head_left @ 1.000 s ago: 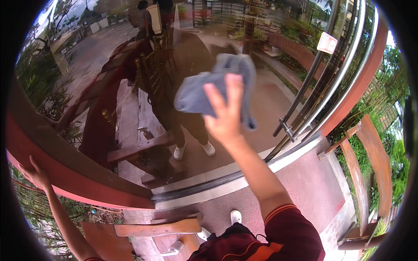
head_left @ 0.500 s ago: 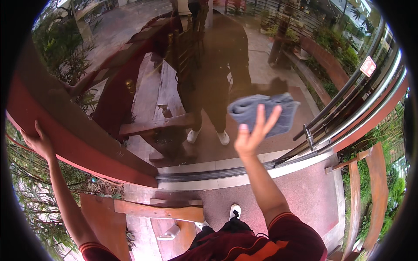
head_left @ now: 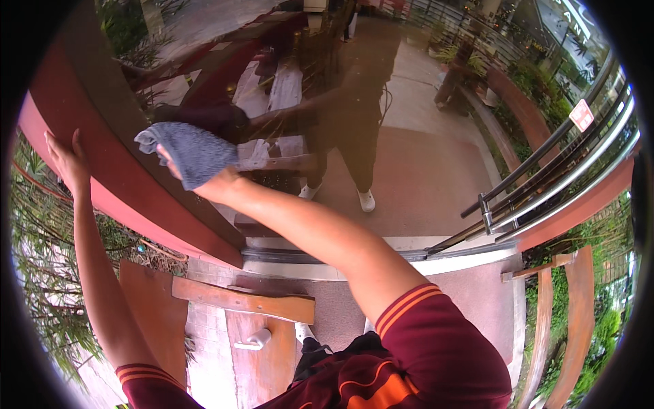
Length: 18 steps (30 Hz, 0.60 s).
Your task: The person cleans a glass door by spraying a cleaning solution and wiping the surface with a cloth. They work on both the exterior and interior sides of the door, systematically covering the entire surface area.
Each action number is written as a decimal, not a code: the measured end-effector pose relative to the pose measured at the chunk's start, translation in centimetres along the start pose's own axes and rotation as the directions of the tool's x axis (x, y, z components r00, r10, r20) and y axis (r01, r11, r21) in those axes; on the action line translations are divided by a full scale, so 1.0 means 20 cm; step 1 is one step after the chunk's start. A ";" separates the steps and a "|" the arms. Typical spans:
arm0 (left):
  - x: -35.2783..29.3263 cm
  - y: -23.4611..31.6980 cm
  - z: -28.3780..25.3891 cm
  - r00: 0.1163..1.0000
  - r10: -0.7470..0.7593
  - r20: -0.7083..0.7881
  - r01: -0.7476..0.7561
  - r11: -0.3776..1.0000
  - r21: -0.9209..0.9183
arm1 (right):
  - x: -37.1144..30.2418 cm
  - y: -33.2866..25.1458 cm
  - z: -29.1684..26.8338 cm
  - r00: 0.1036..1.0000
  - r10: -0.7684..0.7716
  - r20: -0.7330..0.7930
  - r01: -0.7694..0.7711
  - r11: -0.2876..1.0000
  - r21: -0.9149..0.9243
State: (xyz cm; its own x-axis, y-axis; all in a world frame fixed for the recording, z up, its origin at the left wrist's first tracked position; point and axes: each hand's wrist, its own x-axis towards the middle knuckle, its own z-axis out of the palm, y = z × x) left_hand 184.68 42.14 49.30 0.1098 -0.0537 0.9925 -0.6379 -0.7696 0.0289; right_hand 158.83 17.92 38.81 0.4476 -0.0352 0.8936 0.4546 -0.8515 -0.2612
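Observation:
A crumpled grey cloth [head_left: 195, 151] lies against the left part of a large dark glass pane [head_left: 429, 170]. My right hand [head_left: 216, 187] holds it there, arm stretched across to the left; the cloth drapes over much of the hand, and only a few fingers and the wrist show. My left hand [head_left: 70, 162] rests on the outer edge of the red frame [head_left: 146, 208] left of the glass, fingers extended, with nothing in it. Reflections of my body, legs and white shoes show in the pane.
Long metal handle bars [head_left: 545, 170] run along the pane's right side. A dark track [head_left: 327, 255] borders its foot. A wooden bench [head_left: 242, 300] stands below left, another wooden bench [head_left: 579, 320] at the right. Bamboo-like plants [head_left: 48, 266] grow at the far left.
My right hand has swept the cloth from the middle right of the glass to its left side, near the red frame. The left hand has stayed on the frame. The view has shifted slightly.

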 end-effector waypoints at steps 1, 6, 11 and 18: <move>-0.02 0.00 -0.04 0.996 -0.039 0.081 0.037 0.999 0.020 | -0.12 0.05 -0.17 0.996 -0.054 0.076 0.064 0.987 -0.145; -0.62 0.12 -0.73 0.864 -0.358 0.354 0.427 0.893 -0.141 | -0.94 0.27 -1.49 0.847 0.014 0.532 0.273 0.846 -0.458; -1.89 0.60 -2.09 0.438 -0.742 0.507 0.886 0.452 -0.105 | -1.69 0.33 -2.94 0.758 0.192 0.624 0.361 0.673 -0.646; -3.22 1.78 -3.64 -0.997 0.076 0.001 0.019 0.242 0.970 | -1.72 0.42 -3.08 0.593 0.319 0.739 0.406 0.674 -0.617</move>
State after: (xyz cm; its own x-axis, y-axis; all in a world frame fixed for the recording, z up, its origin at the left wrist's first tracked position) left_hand 99.44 64.42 -4.99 -0.1572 -0.0052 -0.9875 0.5872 -0.8045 -0.0892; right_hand 99.85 -20.17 28.38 0.9798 0.0937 0.1767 0.0128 -0.9111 0.4121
